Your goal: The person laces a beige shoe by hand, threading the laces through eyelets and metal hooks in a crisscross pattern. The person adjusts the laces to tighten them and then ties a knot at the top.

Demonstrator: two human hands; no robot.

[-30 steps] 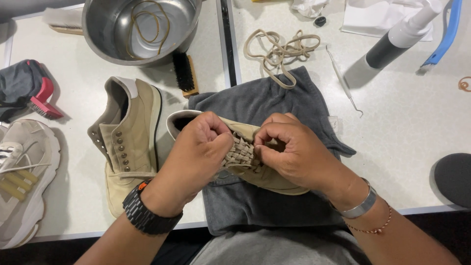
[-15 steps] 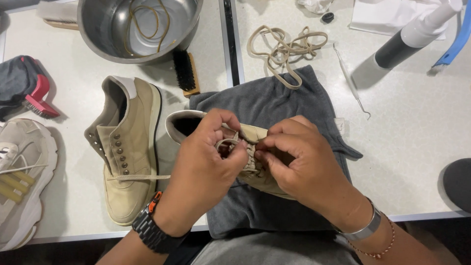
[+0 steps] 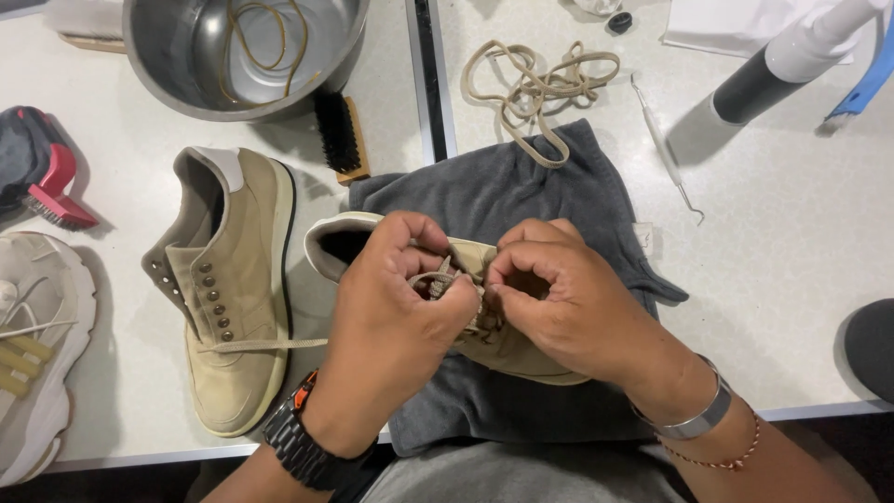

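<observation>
While a tan shoe [image 3: 521, 345] is laid on its side on a grey cloth [image 3: 521, 186] at the near edge of the table [image 3: 792, 233], it is worked on from both sides, the cloth seemingly being spread beneath it so that the suede is kept off the bare surface. The left hand [image 3: 391, 326] is closed in a loose fist over the eyelet row, and a loop of lace [image 3: 438, 279] is pinched between its thumb and fingers; the right hand [image 3: 568, 307] is curled likewise, fingertips pressed to the same lace just beside the left thumb, so that the lace can be held taut at the eyelets. The heel opening is turned away toward the upper left, which leaves the lacing facing the wearer of the camera. A second shoe [image 3: 233, 298] is set upright just left of the cloth, one lace end trailing across its toe. A spare lace [image 3: 531, 88] is heaped beyond the cloth, a brush [image 3: 337, 135] lies against a steel bowl [image 3: 247, 47] in which another lace is coiled, and a thin pick [image 3: 666, 149] is left within reach on the right.
</observation>
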